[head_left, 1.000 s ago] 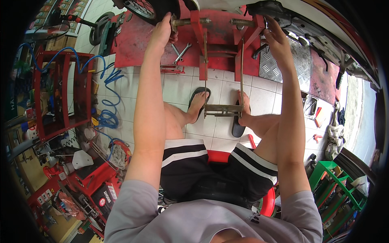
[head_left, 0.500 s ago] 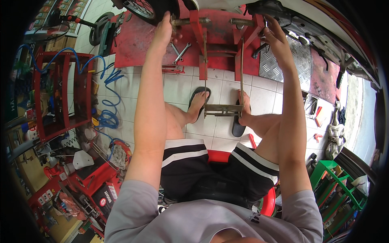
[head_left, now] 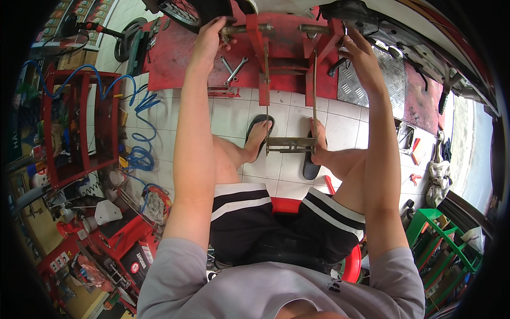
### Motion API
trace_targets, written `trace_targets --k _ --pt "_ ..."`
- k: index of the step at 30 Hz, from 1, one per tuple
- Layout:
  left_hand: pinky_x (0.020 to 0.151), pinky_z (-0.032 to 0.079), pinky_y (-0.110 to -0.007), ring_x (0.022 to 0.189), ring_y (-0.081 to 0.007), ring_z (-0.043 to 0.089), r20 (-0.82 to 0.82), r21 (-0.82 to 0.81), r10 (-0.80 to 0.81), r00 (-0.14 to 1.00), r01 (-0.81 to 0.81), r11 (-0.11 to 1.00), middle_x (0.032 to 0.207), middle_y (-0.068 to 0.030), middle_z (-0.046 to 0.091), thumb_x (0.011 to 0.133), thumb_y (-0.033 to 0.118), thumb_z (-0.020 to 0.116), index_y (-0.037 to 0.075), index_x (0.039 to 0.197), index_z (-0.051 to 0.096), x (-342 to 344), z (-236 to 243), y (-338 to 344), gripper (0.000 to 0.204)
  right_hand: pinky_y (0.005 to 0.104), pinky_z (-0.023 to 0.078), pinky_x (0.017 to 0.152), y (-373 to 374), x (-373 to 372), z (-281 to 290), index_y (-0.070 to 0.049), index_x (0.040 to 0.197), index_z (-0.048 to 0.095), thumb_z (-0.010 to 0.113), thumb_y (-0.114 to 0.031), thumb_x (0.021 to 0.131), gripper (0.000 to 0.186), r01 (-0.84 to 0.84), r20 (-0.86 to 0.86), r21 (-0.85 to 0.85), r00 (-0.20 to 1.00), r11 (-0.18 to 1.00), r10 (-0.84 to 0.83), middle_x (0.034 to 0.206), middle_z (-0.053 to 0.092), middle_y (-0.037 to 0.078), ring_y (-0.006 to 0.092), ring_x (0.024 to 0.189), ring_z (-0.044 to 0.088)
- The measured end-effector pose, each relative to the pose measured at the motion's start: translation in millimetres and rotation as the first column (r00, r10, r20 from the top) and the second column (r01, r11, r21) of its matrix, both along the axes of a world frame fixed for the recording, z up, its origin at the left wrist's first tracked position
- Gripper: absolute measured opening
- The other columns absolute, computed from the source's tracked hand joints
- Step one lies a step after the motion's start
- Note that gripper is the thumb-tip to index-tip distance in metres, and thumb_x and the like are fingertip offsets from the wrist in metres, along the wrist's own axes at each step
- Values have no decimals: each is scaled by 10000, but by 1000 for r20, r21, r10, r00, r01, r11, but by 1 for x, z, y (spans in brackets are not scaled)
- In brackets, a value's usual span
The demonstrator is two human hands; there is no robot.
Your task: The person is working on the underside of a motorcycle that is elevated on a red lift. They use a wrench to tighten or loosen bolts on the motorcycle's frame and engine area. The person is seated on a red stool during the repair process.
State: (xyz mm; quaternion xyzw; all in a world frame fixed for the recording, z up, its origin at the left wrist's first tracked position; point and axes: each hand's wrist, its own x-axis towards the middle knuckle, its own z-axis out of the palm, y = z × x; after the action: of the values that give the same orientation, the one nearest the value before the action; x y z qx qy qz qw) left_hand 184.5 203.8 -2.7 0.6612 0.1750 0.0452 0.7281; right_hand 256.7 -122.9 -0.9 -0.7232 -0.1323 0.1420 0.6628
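A red clamp stand (head_left: 287, 63) with two upright posts is in front of me. A coarse threaded screw (head_left: 252, 28) passes through its left post, and a second screw (head_left: 316, 28) through the right one; their inner ends point at each other with a gap between. My left hand (head_left: 206, 47) curls round the brass-coloured nut (head_left: 227, 33) at the left screw's outer end. On the other side, my right hand (head_left: 362, 57) has its fingers bent round the right screw's outer end, mostly hidden by the post and fingers. Two rods run down to a metal foot bar (head_left: 292, 142) by my feet.
Two crossed wrenches (head_left: 235, 72) lie on the red platform (head_left: 186, 69). A spoked wheel (head_left: 186, 10) and a motorcycle body (head_left: 393, 21) stand beyond. At left are a red rack (head_left: 84, 122) and a coiled blue hose (head_left: 141, 149); at right, a green rack (head_left: 430, 234).
My left hand has turned slightly at the wrist and its fingers have shifted on the nut. The right hand stays about where it was. The view has moved a little.
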Motion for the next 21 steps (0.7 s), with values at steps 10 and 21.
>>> trace_targets --k 10,21 --pt "557 460 -247 683 -129 620 6 -7 -20 1000 20 1000 871 -51 651 964 315 475 34 1117 611 3 -4 4 347 298 381 979 2 1 -10 -35 1369 410 479 -2 852 522 -49 223 89 975 995 28 1341 478 66 174 1173 489" --pt "609 498 -260 765 -98 615 -16 5 11 1000 -11 1000 876 -21 659 953 321 491 67 1080 653 0 -2 2 326 341 383 967 -5 11 3 -10 1314 418 456 -67 861 459 47 131 346 986 937 -98 1170 606 108 207 1133 533"
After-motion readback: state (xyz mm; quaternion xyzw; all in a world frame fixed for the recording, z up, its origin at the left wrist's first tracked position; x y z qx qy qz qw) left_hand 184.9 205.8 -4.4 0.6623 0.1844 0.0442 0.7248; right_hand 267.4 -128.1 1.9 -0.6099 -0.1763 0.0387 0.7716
